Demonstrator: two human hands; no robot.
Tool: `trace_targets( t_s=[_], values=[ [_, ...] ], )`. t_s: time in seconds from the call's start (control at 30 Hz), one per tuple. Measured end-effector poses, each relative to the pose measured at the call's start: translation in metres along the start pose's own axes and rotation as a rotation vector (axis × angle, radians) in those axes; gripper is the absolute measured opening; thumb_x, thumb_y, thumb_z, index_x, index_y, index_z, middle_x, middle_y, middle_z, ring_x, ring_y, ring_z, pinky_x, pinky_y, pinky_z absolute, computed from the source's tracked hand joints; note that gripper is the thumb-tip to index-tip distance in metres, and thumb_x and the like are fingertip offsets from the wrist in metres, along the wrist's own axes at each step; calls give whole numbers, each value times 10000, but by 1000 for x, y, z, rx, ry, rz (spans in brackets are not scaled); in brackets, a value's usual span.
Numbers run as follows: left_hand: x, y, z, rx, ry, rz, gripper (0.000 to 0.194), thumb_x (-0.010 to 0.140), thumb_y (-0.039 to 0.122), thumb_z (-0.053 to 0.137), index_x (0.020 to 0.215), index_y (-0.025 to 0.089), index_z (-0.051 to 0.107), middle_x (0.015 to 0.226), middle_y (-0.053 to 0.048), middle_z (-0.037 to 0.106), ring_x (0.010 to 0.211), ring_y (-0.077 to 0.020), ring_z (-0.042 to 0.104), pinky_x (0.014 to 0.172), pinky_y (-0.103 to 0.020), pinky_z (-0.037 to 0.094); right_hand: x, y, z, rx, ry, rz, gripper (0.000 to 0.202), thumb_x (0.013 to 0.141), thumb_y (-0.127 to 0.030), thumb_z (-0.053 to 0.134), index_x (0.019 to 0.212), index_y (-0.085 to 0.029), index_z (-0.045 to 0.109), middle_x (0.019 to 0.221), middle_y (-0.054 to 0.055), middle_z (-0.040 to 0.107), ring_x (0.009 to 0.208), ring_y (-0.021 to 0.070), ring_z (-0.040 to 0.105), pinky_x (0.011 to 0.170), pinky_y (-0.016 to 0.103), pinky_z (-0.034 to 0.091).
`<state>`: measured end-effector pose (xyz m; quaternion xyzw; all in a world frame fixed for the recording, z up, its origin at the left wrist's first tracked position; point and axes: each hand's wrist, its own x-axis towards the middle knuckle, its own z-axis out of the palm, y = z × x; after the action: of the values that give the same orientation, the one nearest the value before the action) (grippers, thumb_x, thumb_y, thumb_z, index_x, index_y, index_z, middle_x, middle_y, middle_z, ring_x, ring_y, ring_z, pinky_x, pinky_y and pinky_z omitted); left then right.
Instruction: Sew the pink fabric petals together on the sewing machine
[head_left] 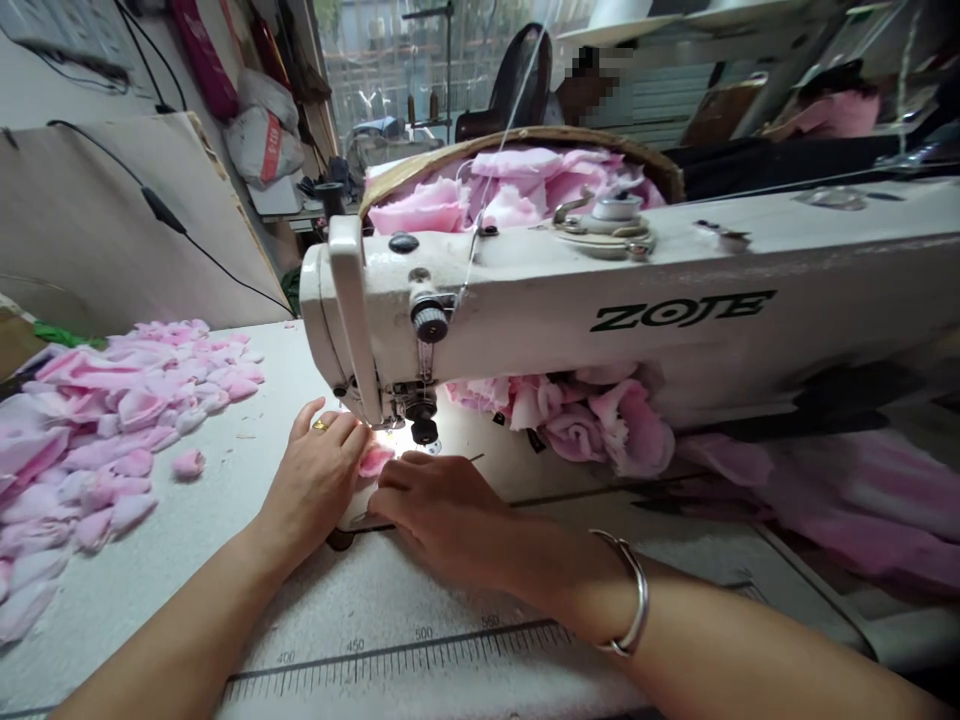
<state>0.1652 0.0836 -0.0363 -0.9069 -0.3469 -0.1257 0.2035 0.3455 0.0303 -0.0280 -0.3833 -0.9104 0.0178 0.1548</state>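
A small pink fabric piece (376, 461) lies under the lit needle area of a white sewing machine (517, 310). My left hand (322, 475), with a gold ring, has its fingers curled onto the piece's left side, and most fingertips are hidden behind it. From the right, my right hand (442, 510) bends its fingers in against the same piece, close below the presser foot. A silver bangle (636, 600) circles my right wrist. The fingers partly cover the fabric, so its full shape does not show.
Many pink and white fabric pieces (112, 420) are heaped on the white table at the left. Ruffled pink fabric flowers (600, 430) sit under the machine arm. Behind the machine stands a basket (670, 172) of pink cloth. Another person (836, 105) sits at the back right.
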Motion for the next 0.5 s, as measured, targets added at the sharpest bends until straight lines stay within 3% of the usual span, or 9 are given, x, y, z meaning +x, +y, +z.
trace_targets(
  t_s=[0.13, 0.3, 0.5],
  values=[
    [-1, 0, 0, -38, 5, 37, 120, 893, 183, 462, 794, 173, 528, 768, -39, 531, 720, -193, 489, 848, -439, 417, -8, 4, -2, 19, 2, 66, 135, 872, -133, 501, 863, -208, 612, 891, 9, 626, 769, 147, 523, 575, 292, 337],
    [-2, -5, 9, -308, -10, -123, 221, 927, 144, 366, 739, 187, 475, 727, -26, 507, 695, -171, 465, 673, -312, 426, -10, 22, -6, -126, -21, 232, 79, 871, -174, 550, 863, -191, 627, 834, 43, 616, 761, 170, 533, 511, 288, 297],
    [0, -6, 12, -359, -9, -171, 233, 907, 118, 364, 712, 185, 472, 710, -24, 506, 674, -164, 459, 604, -287, 389, -5, 18, 1, -274, 26, 156, 141, 846, -86, 536, 918, -164, 629, 888, 79, 625, 812, 195, 541, 518, 293, 312]
  ],
)
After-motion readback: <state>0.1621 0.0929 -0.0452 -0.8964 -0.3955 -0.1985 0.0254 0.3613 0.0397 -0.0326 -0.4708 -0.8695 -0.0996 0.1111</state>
